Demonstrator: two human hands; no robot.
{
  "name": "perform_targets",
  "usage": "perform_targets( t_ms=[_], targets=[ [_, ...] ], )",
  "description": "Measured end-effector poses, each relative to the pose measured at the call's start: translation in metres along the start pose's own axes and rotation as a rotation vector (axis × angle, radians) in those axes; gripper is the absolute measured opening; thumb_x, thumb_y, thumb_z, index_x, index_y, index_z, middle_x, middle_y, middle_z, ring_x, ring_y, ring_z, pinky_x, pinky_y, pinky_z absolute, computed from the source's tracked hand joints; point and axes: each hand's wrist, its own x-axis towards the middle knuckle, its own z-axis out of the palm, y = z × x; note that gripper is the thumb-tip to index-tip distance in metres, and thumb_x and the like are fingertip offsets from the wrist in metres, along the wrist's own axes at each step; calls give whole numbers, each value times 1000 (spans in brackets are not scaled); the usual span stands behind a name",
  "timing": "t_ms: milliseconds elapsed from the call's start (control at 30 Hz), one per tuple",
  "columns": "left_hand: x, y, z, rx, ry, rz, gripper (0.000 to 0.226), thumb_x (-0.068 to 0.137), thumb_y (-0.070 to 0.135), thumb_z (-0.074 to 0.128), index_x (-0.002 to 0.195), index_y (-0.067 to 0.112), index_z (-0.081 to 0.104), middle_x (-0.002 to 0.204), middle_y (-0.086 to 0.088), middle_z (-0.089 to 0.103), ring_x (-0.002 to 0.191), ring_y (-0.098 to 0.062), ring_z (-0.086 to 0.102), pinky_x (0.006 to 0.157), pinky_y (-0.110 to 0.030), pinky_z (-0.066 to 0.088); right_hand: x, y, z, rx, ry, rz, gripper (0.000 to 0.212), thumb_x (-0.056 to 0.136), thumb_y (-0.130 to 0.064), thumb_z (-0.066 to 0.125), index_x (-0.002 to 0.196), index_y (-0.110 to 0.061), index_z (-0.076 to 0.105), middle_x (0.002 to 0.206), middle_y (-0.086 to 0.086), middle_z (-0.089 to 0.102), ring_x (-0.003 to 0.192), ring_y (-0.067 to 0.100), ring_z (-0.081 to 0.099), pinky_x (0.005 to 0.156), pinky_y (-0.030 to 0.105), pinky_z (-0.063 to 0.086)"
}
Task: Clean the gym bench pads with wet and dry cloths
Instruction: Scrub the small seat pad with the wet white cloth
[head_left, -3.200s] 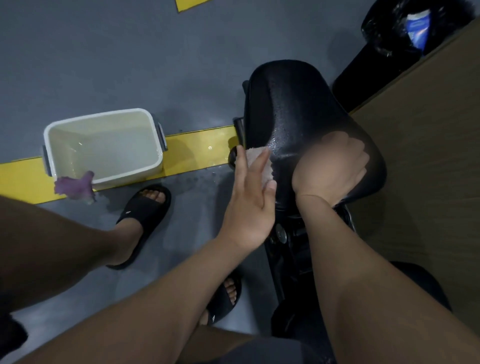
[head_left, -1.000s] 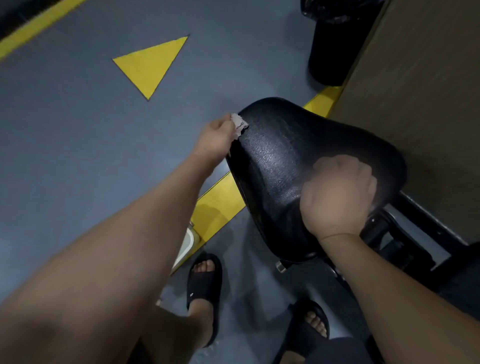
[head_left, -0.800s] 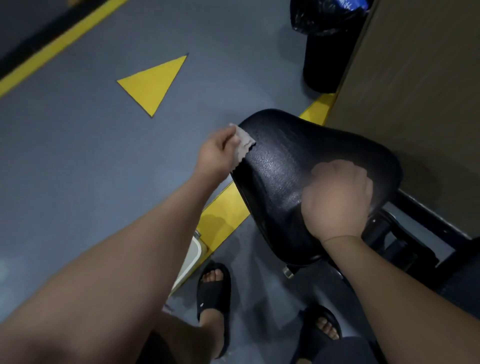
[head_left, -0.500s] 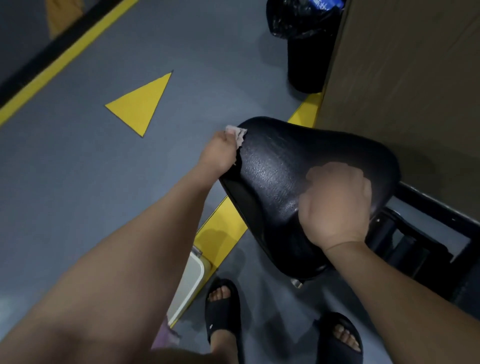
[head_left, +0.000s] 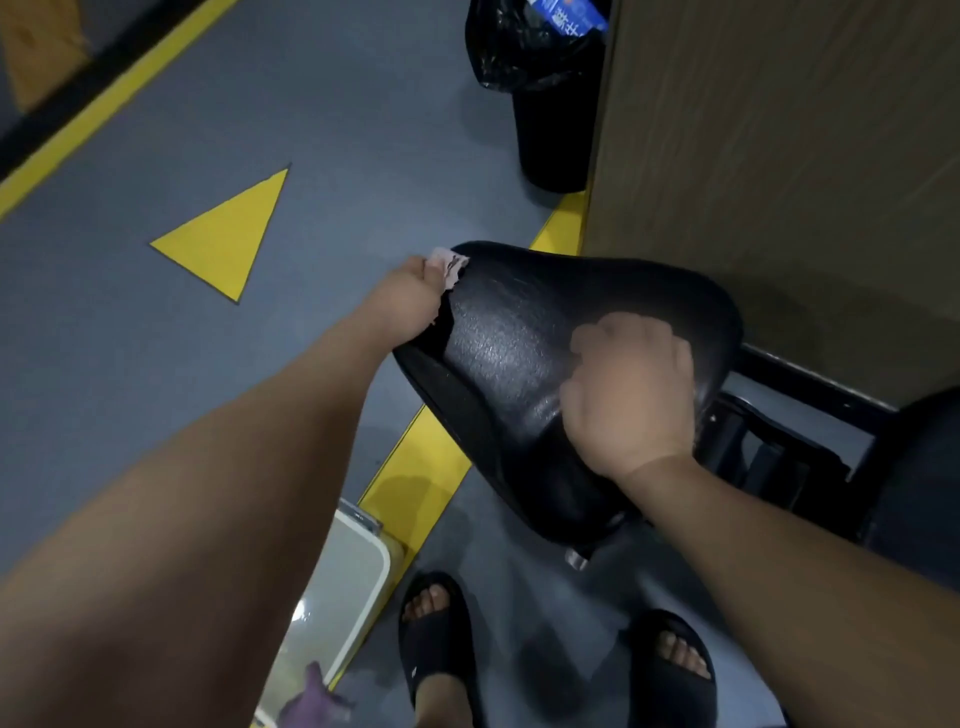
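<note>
Person's left hand (head_left: 410, 299) pinches limp pale pink cloth (head_left: 445, 267) against far-left edge of glossy black vinyl bench pad (head_left: 509, 332); cloth looks soft, light, best gripped bunched; right hand (head_left: 628, 395) curled fist braces pad top, nothing visible inside

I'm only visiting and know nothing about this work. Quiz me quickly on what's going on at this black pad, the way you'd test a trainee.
1. True or false: the left hand pinches a pink cloth at the edge of the black pad.
2. What rests on top of the pad? A) the right hand B) a dumbbell C) a spray bottle
3. What shape is the yellow floor marking that stands alone on the grey floor?
Key: 1 true; 2 A; 3 triangle.
</note>
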Motion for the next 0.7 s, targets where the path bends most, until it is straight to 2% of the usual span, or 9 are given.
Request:
perform_targets(
  t_ms=[67, 133, 267, 367, 433, 533, 633, 700],
  targets=[
    [-23, -5, 4, -13, 44, -30, 49, 111, 38, 24, 131, 1, 49, 129, -24, 59, 120, -37, 55, 88, -32, 35, 2, -2, -6, -37, -67, 6, 36, 83, -34, 45, 110, -18, 62, 116, 6, 55, 109, 32, 47, 93, 45, 35],
    [-39, -5, 7, -32, 64, -16, 47, 111, 35, 26, 133, -1, 46, 132, -24, 56, 122, -38, 55, 97, -35, 39, 6, -5, -15, -84, -161, 10, 37, 84, -36, 42, 112, -19, 59, 118, 5, 53, 111, 31, 45, 94, 45, 35],
    [-62, 3, 10, 9, 54, -54, 54, 105, 35, 33, 140, -5, 38, 139, -27, 48, 128, -44, 49, 110, -51, 38, 10, -4, -34, -61, -328, -40, 35, 91, -37, 39, 118, -19, 52, 123, 4, 46, 115, 31, 39, 97, 46, 32],
    [-69, 5, 12, 36, 54, -66, 56, 110, 32, 31, 152, -4, 21, 151, -29, 34, 138, -45, 39, 116, -53, 30, 24, 14, -44, -49, -388, -233, 34, 94, -41, 42, 119, -20, 52, 117, 4, 45, 110, 29, 41, 94, 44, 35],
    [-67, 2, 12, 9, 65, -41, 59, 108, 39, 30, 151, -1, 26, 150, -26, 38, 138, -43, 41, 115, -51, 32, 35, 27, -48, -117, -376, -342, 38, 91, -49, 43, 115, -21, 54, 110, 4, 47, 105, 28, 44, 90, 43, 37],
    [-55, -4, 8, -97, 100, 13, 50, 106, 46, 29, 128, 7, 51, 126, -16, 59, 118, -37, 57, 101, -42, 44, 38, 35, -43, -103, -330, -311, 39, 87, -55, 47, 109, -23, 53, 107, 1, 45, 102, 26, 42, 89, 42, 34],
    [-31, -3, 1, -166, 60, -59, 43, 109, 43, 28, 115, 12, 58, 107, -16, 65, 103, -35, 62, 95, -42, 49, 36, 39, -34, -68, -267, -320, 35, 86, -53, 50, 105, -24, 54, 105, 0, 46, 100, 26, 43, 88, 42, 33],
    [-12, 9, -5, -151, 12, -89, 42, 110, 41, 29, 95, 13, 56, 81, -10, 60, 85, -30, 59, 74, -34, 46, 38, 42, -28, -48, -243, -322, 34, 86, -52, 51, 103, -23, 55, 104, 0, 47, 100, 26, 43, 87, 43, 34]
  ],
)
